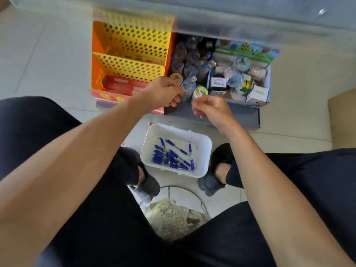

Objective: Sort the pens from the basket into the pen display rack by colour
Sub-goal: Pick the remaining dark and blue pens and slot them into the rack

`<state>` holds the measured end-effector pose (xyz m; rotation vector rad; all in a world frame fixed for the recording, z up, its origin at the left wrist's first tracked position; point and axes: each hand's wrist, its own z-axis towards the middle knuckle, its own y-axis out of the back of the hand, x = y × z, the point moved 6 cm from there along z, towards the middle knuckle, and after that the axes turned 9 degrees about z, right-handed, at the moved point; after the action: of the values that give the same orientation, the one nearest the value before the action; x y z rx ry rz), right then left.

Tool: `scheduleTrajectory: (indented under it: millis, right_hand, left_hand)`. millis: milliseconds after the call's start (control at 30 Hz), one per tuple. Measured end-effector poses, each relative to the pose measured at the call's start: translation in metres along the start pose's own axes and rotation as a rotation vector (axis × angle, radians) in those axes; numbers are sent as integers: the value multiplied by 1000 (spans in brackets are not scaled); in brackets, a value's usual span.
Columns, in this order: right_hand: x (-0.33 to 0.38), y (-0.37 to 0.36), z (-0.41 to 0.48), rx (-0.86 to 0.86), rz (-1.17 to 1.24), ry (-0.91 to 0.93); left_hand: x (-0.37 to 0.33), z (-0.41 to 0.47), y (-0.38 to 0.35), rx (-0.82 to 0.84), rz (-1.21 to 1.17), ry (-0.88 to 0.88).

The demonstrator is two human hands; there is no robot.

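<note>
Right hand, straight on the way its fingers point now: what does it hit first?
Most likely the clear tube with the yellow-green round lid, which stands right ahead of the right hand where its fingertips curl in. The blur hides whether they already touch it.

Just a pale tiled floor [48, 64] with thin grout lines, soft even light, and a blurry grey ledge [250, 20] up top.
</note>
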<state>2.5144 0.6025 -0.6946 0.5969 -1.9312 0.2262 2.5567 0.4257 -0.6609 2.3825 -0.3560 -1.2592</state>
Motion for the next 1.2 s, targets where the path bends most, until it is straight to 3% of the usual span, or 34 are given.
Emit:
scheduleTrajectory:
  millis: [133, 233, 333, 533, 700, 967, 1200]
  right_hand:
    - [-61, -19, 6, 251, -101, -295]
    - [-118, -33, 3, 425, -262, -560]
    - [-172, -38, 7, 313, -354, -653]
    - [-231, -57, 7, 266, -630, -634]
    - [-256, -68, 9, 271, -818, -648]
    - [-272, -76, 9, 241, -768, -762]
    - [-250, -58, 0, 16, -534, -543]
  left_hand:
    - [52, 6, -32, 59, -147, 165]
    - [95, 1, -71, 129, -530, 370]
    - [143, -9, -113, 74, -861, 571]
    - [189, -18, -164, -96, -1273, 858]
    - [208, -14, -174, -92, -1276, 930]
    - [228, -16, -161, -186, -1302, 982]
    - [226, -21, -160, -175, -1198, 951]
